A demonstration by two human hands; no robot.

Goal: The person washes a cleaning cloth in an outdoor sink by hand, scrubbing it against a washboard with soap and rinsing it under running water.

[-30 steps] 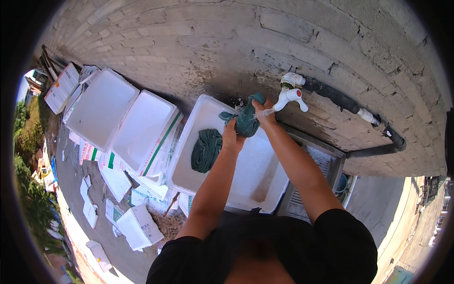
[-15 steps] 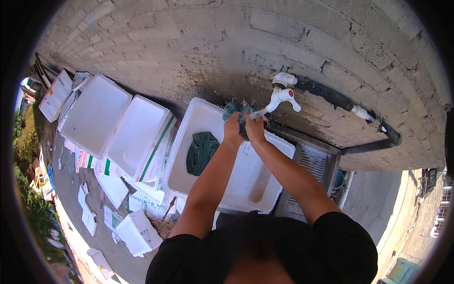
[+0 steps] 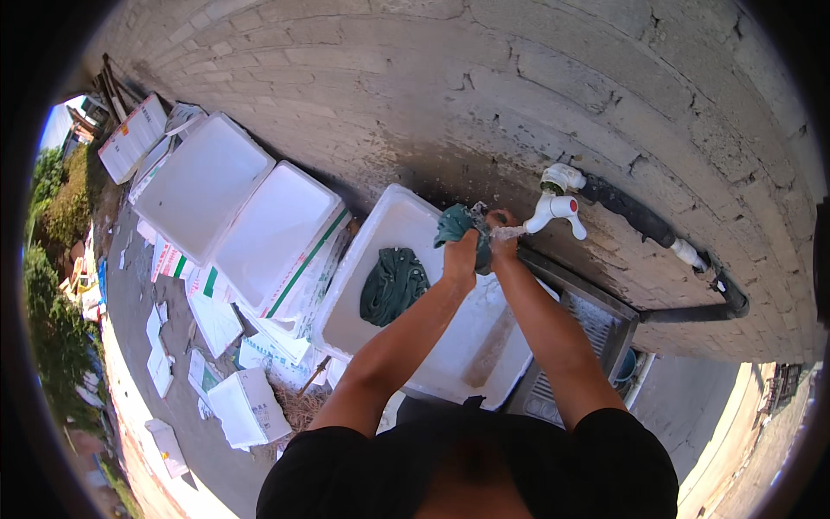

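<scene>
A bunched wet dark-green cloth [image 3: 453, 226] is gripped in my left hand [image 3: 462, 258] above the far side of a white foam box [image 3: 336, 317]. My right hand [image 3: 503, 233] is closed at the cloth's right side, its fingers partly hidden by the water. From the white tap [image 3: 553, 209] with a red mark on its end, water runs over my right hand and the cloth, throwing splashes. Another dark-green cloth [image 3: 394, 285] lies crumpled in the left part of the box.
A black-wrapped pipe [image 3: 627, 208] feeds the tap along the block wall [image 3: 415, 78]. Right of the box sits a metal tray with slats [image 3: 590, 324]. Stacked white foam boxes [image 3: 275, 233] stand at left, with broken foam pieces [image 3: 248, 408] on the ground.
The view has shifted and tilted. My hands still hold the cloth by the running tap; the bunch now sticks out more on the left, above my left hand.
</scene>
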